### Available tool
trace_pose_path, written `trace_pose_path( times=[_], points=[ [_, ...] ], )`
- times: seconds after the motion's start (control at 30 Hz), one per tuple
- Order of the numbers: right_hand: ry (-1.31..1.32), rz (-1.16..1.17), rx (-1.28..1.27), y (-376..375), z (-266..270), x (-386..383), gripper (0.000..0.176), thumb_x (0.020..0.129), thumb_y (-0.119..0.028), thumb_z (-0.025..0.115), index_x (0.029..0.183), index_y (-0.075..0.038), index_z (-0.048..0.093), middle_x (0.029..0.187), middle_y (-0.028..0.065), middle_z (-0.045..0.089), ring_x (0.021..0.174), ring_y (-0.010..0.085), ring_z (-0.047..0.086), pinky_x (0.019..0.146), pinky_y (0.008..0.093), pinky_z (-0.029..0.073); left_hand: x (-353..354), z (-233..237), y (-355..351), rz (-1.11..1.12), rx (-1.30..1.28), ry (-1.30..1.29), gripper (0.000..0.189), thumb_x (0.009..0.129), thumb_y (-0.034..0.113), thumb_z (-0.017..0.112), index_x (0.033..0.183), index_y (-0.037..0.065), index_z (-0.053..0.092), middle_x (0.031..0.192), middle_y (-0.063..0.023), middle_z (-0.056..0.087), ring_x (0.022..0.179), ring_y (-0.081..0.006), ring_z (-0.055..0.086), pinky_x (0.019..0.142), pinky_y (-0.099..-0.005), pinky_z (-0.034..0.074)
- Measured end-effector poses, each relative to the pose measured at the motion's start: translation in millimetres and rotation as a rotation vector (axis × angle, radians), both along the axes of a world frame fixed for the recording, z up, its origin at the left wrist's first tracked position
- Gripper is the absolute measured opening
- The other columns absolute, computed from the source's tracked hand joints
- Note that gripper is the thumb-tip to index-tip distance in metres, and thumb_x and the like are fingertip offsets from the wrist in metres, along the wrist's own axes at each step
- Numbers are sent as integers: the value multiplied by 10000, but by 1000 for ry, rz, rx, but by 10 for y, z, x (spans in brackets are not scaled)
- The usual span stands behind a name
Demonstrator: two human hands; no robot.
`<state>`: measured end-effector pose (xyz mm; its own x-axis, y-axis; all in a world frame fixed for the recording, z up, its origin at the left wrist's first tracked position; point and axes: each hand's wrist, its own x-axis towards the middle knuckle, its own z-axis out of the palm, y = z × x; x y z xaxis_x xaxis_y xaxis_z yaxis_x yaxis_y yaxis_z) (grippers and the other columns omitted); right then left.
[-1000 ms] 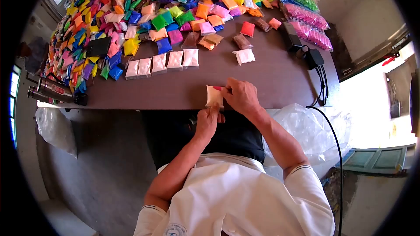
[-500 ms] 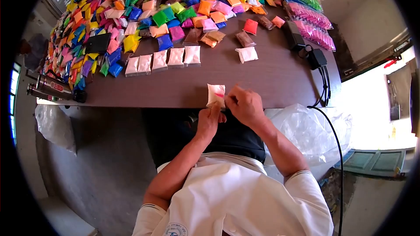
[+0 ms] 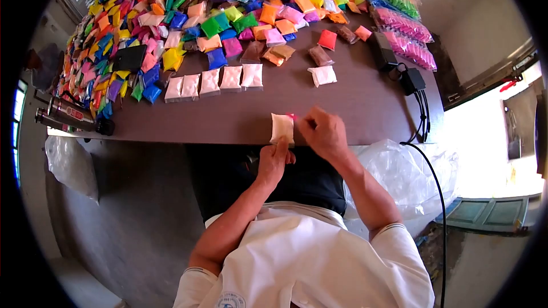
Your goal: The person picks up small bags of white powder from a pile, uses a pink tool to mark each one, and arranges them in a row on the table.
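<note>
My left hand (image 3: pixel 273 162) grips a small packet of pale cream stuff (image 3: pixel 281 129) by its lower end, thumb flat on top, at the table's front edge. Just right of it, my right hand (image 3: pixel 324 132) is closed with fingers curled; what it holds, if anything, is hidden. A small pink-red mark or piece (image 3: pixel 293 117) shows at the packet's upper right corner, too small to name. Beyond my hands lies a row of several pale packets (image 3: pixel 209 82). A single white packet (image 3: pixel 323 76) rests to their right.
Many coloured packets (image 3: pixel 217 24) are heaped across the back and left of the table (image 3: pixel 365 111). Bundles of pink packets (image 3: pixel 408 51), a black box (image 3: pixel 382 51) and an adapter with cables (image 3: pixel 412 80) are at right. A dark metal cylinder (image 3: pixel 74 114) stands front left.
The pink-red streak has moved from the packet's middle to its upper right corner. My right hand has shifted slightly right; my left hand still holds the packet.
</note>
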<state>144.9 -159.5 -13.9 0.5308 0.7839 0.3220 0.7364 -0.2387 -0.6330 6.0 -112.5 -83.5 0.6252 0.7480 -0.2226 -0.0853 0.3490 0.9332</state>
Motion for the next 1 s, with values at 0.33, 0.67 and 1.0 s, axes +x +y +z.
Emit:
trace_pose_path(
  times=[0.33, 0.67, 1.0],
  points=[
    [-38, 82, -150, 117, -72, -155, 170, 761, -193, 607, 697, -40, 571, 650, 154, 610, 603, 333, 603, 545, 415, 477, 40, 157, 28, -16, -35, 20, 506, 967, 331, 458, 568, 21, 494, 510, -20, 430, 465, -116, 451, 475, -266, 406],
    [-11, 40, -177, 261, -119, -37, 192, 754, -217, 615, 697, -36, 589, 666, 157, 620, 624, 343, 607, 584, 419, 485, -11, 149, 13, -38, -65, 50, 497, 943, 377, 486, 546, 79, 451, 513, -30, 415, 503, -143, 471, 543, -287, 408],
    [71, 206, -228, 215, -86, 97, 188, 738, -204, 635, 705, -26, 587, 659, 146, 600, 623, 321, 594, 584, 385, 469, -102, 70, 75, -70, -202, 23, 456, 912, 315, 507, 527, 81, 435, 541, -33, 425, 596, -146, 496, 619, -297, 401]
  ],
)
